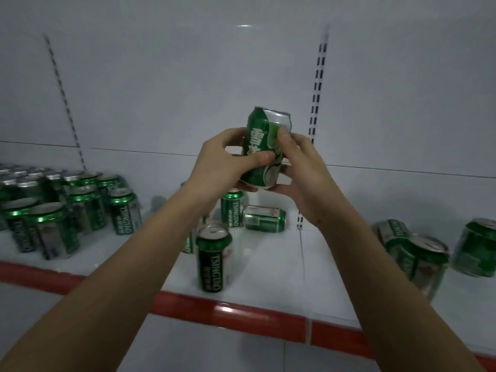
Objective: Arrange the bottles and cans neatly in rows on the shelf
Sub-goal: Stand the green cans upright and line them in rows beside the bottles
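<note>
A dented green beer can (261, 135) is held up in the air above the white shelf (281, 275), tilted slightly. My left hand (222, 162) grips its left side with the thumb across the front. My right hand (300, 167) grips its right side and underside. Below the hands, one green can (213, 260) stands near the shelf's front, another (232, 210) stands behind it, and a third (265, 218) lies on its side. Several green cans (67, 205) stand in rows at the left.
A red strip (230, 315) runs along the shelf's front edge. Dented green cans (418, 256) sit at the right, one (477, 248) near the frame's edge. A slotted upright (316, 89) runs down the white back panel.
</note>
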